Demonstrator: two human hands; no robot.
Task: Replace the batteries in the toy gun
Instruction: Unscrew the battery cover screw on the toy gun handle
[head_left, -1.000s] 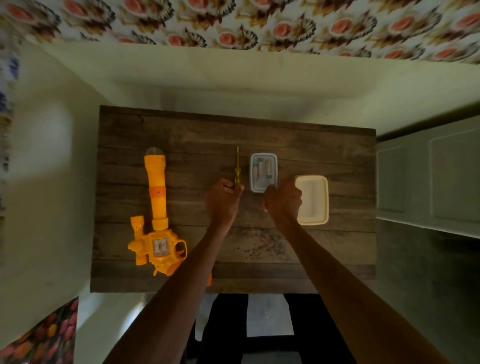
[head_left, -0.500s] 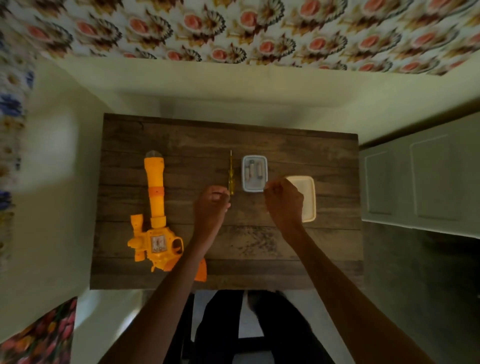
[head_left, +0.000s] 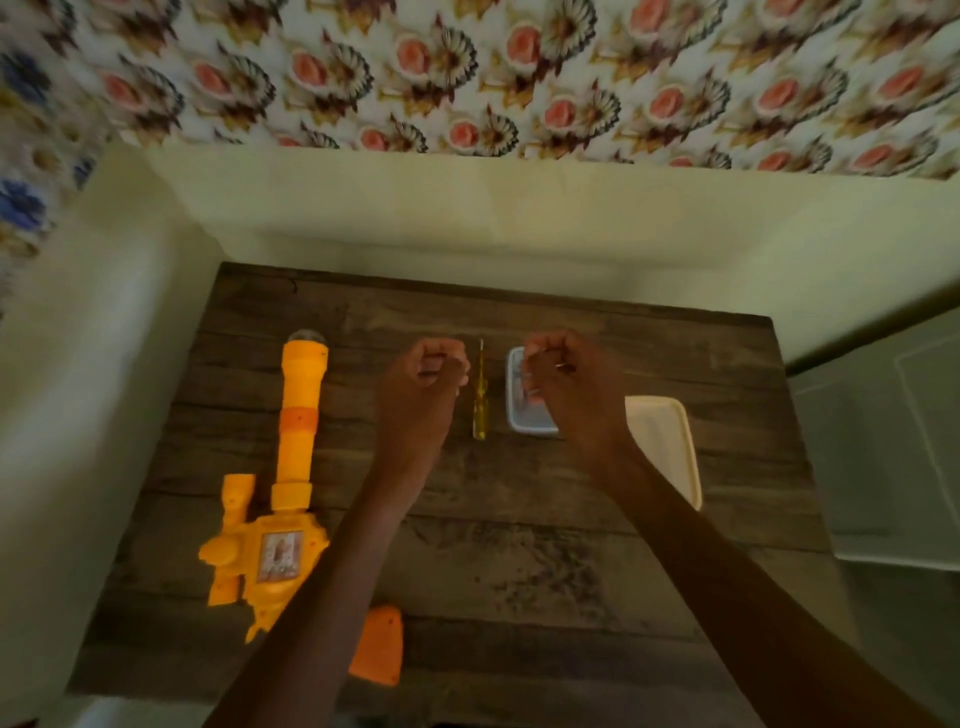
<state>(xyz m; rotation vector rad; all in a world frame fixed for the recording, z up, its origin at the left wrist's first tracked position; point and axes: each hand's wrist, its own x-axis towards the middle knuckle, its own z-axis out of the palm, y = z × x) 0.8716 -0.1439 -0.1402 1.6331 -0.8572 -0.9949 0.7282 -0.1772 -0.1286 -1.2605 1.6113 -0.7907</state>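
An orange-yellow toy gun (head_left: 291, 467) lies on the left of the wooden table (head_left: 519, 561), barrel pointing away from me, its grip partly hidden under my left forearm. A yellow screwdriver (head_left: 479, 402) lies mid-table. To its right stands a small clear box (head_left: 522, 421) with batteries inside, mostly hidden by my right hand. My left hand (head_left: 426, 387) hovers just left of the screwdriver, fingers curled into a fist, holding nothing. My right hand (head_left: 569, 389) hovers over the box, fingers curled too, with nothing seen in it.
A cream lid (head_left: 667, 447) lies right of the box, partly under my right forearm. A pale wall with patterned cloth rises behind the table. A light cabinet (head_left: 893, 441) stands to the right.
My left hand has left the screwdriver handle and my right hand has left the box's near edge. Both hands have moved away from me and curled into fists.
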